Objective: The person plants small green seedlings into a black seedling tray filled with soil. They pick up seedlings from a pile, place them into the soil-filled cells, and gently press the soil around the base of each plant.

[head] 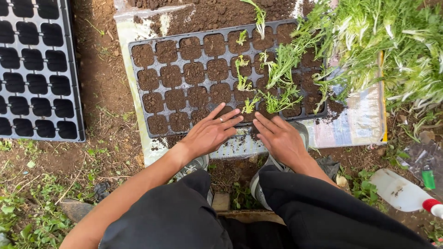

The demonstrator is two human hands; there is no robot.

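Both hands, left hand (210, 133) and right hand (280, 138), rest open-fingered (apparently empty) on the soil-filled seedling tray (138, 103).

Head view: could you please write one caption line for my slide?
Left hand and right hand rest open on the near edge of a black plastic soil-filled seedling tray with some green seedlings planted.

Soft, even daylight gives only faint shadows under the fingers (229, 121), mild glare on the plastic sheet (360, 122) right of them, and a sharp picture with slight edge bending.
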